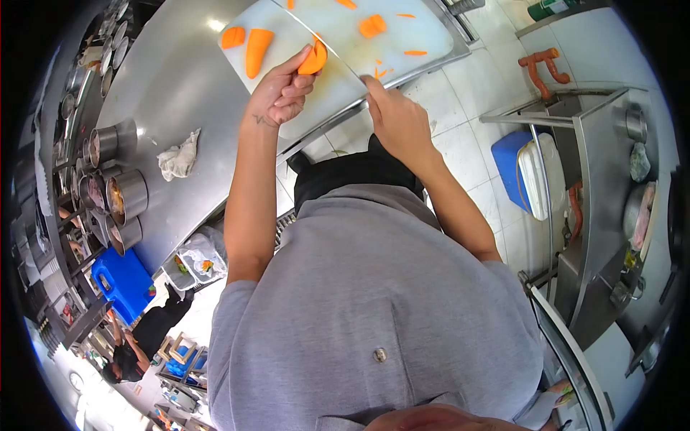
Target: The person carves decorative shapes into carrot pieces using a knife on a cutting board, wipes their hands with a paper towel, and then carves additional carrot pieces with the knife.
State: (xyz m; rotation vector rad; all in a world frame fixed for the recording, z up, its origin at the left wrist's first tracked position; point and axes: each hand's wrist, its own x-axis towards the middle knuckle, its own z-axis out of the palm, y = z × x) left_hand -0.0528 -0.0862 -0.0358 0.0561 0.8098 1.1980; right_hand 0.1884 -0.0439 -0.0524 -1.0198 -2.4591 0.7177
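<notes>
My left hand (286, 93) is closed on a piece of carrot (313, 59), pinched between thumb and fingers above the white cutting board (345, 47). In my right hand (401, 118) is a knife (325, 43), its blade seen almost edge-on as a thin line slanting up and left, right beside the held piece. A longer carrot piece (259, 52) and a short chunk (233, 37) lie on the board left of the blade. To its right are another carrot chunk (372, 26) and several thin slivers. My right fingers hide the knife's handle.
A crumpled white cloth (178, 156) lies on the steel counter (172, 79), near several metal pots (126, 195). Below are a blue plastic container (122, 284) and a bin with scraps (205, 258). Another person (147, 334) is at lower left. A blue-and-white cooler (528, 176) stands right.
</notes>
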